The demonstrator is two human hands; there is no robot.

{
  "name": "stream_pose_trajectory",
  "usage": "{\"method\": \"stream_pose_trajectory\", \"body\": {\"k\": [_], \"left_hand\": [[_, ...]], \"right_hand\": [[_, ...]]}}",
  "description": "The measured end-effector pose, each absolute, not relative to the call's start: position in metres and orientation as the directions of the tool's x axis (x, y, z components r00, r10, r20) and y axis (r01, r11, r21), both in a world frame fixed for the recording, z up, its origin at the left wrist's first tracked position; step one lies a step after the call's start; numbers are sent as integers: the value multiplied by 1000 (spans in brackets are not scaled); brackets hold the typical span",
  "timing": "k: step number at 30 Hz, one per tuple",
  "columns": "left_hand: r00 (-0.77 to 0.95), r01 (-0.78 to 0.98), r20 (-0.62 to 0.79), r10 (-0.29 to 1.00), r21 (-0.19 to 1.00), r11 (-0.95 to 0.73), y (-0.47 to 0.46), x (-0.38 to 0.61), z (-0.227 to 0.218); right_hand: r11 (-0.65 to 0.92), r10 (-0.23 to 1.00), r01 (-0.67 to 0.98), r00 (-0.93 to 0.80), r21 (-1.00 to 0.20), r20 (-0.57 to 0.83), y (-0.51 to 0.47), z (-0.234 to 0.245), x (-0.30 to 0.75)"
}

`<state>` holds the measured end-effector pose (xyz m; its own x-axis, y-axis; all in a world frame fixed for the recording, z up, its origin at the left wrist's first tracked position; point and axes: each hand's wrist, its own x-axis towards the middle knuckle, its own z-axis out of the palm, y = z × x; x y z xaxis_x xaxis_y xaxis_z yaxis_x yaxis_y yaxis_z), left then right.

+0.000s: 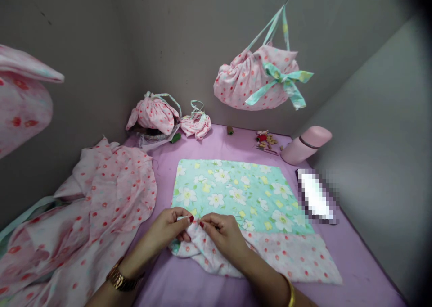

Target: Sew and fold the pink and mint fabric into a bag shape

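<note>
Two hands, left (168,232) and right (224,235), pinching the pink fabric edge (199,241), needle indiscernible between fingertips.

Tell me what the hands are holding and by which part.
Both the left hand and right hand pinch the pink spotted cloth at its bunched near-left edge, beside the green flowered panel.

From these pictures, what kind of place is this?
Probably a small home sewing corner: both hands pinch the floral fabric panel, finished drawstring pouches sit by the wall, and a thread spool lies on the purple table.
</note>
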<state>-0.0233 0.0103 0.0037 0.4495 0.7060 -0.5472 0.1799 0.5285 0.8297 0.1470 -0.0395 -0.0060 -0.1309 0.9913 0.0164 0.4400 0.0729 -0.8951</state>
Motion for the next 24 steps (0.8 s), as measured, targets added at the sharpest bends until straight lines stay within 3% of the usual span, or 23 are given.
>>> {"method": "stream_pose_trajectory", "body": {"k": [12, 18, 24], "left_hand": [[499, 290, -433, 751, 900, 326, 10, -25, 8], [531, 294, -408, 742, 911, 290, 10, -25, 9], [512, 320, -437, 739, 896, 309, 10, -24, 5]], "right_hand": [[45, 980, 471, -190, -881, -52, -39, -7, 152], [-13, 942, 421, -298, -907, -152, -34, 1, 157], [-49, 941, 372, -293, -927, -167, -34, 2, 157]]}}
